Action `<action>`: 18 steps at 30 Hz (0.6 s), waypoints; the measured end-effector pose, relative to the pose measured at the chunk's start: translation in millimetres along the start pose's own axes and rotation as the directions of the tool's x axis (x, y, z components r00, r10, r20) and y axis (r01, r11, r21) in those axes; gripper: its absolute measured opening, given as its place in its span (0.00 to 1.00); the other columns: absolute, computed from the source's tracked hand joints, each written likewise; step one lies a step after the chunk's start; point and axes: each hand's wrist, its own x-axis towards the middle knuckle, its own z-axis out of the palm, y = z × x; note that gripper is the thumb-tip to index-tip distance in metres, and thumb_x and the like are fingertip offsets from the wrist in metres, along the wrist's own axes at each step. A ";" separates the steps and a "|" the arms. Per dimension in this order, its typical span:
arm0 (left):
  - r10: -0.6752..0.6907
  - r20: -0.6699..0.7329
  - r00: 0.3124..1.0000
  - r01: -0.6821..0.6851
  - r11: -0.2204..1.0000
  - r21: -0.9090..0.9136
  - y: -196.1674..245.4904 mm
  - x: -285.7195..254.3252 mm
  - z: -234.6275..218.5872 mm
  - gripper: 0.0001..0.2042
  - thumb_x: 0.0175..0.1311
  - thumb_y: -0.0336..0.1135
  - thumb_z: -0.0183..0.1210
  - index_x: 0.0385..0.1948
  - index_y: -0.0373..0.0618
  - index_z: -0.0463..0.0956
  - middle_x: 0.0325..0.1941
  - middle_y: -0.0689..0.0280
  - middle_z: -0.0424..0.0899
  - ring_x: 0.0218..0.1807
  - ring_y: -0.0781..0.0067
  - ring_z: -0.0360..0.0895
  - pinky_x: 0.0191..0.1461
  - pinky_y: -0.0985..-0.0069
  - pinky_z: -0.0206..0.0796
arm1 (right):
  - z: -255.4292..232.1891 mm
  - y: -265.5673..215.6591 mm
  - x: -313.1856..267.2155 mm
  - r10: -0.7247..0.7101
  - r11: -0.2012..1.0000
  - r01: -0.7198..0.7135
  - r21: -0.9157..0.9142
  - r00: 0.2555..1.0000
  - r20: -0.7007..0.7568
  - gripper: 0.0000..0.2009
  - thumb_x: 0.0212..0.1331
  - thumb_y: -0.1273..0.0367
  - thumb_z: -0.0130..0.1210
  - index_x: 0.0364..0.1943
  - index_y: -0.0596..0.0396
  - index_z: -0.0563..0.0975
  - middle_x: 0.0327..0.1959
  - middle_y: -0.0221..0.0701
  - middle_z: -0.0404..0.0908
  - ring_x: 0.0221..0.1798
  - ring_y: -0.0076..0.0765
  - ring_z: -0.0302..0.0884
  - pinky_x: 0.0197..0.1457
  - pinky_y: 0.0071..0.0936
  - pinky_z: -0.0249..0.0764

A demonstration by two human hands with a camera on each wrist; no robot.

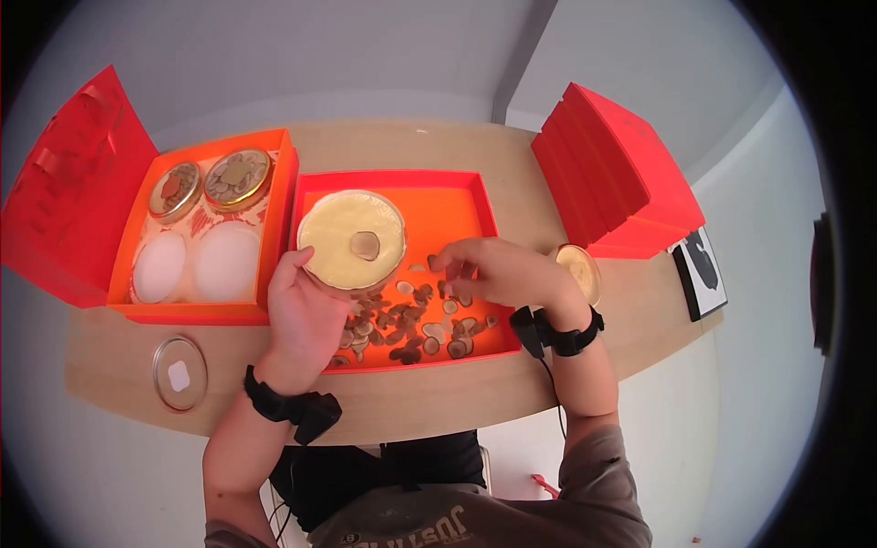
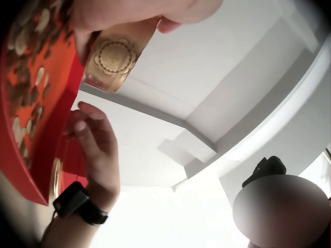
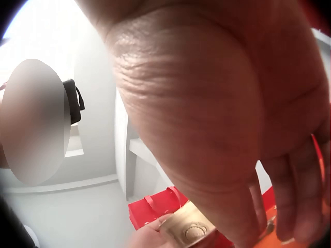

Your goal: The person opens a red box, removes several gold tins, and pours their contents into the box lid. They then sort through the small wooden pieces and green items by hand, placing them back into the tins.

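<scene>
My left hand [image 1: 306, 315] grips a round, clear-sided container [image 1: 343, 228] with a pale yellow top, tilted over the tray. One round slice [image 1: 364, 245] lies on that top. In the left wrist view the container [image 2: 115, 58] shows an embossed round pattern on its side. Over the red-rimmed orange tray [image 1: 448, 205], my right hand [image 1: 507, 272] has its fingers bent and apart, close to loose brown slices [image 1: 433, 333]. Nothing is clearly seen between those fingers. The right wrist view shows mostly the palm, with the fingertips near the orange surface.
At the left, an open orange box [image 1: 206, 315] holds two filled jars [image 1: 237, 178] and has two white round recesses. A round lid [image 1: 180, 373] lies in front. On the right are a small round container [image 1: 579, 274], red bags [image 1: 621, 173] and a black-and-white box [image 1: 702, 274].
</scene>
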 end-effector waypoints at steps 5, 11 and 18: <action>0.022 -0.017 1.000 -0.022 1.000 0.010 1.2 0.9 0.3 0.25 0.71 0.41 0.50 0.67 0.39 0.65 0.72 0.58 0.71 0.75 0.58 0.66 0.78 0.53 0.55 | 6.5 -10.0 0.8 0.017 0.995 -0.006 -0.096 0.994 0.107 0.08 0.64 0.71 0.60 0.45 0.56 0.83 0.38 0.31 0.88 0.41 0.31 0.86 0.46 0.30 0.79; 0.009 0.001 1.000 -0.009 1.000 -0.020 2.6 -0.9 4.1 0.25 0.71 0.39 0.50 0.66 0.38 0.65 0.71 0.58 0.71 0.75 0.59 0.66 0.78 0.54 0.56 | 16.7 -2.4 -5.7 0.026 0.990 0.004 -0.141 0.979 0.204 0.08 0.60 0.71 0.62 0.43 0.54 0.84 0.36 0.31 0.87 0.41 0.34 0.86 0.46 0.31 0.78; -0.001 0.001 1.000 0.001 0.999 -0.037 2.2 0.2 1.4 0.24 0.71 0.39 0.50 0.66 0.37 0.65 0.71 0.58 0.71 0.75 0.59 0.66 0.78 0.54 0.56 | 23.9 -2.2 -21.5 0.043 0.935 0.014 -0.355 0.987 0.152 0.07 0.58 0.68 0.65 0.39 0.52 0.82 0.36 0.32 0.85 0.43 0.42 0.85 0.45 0.38 0.78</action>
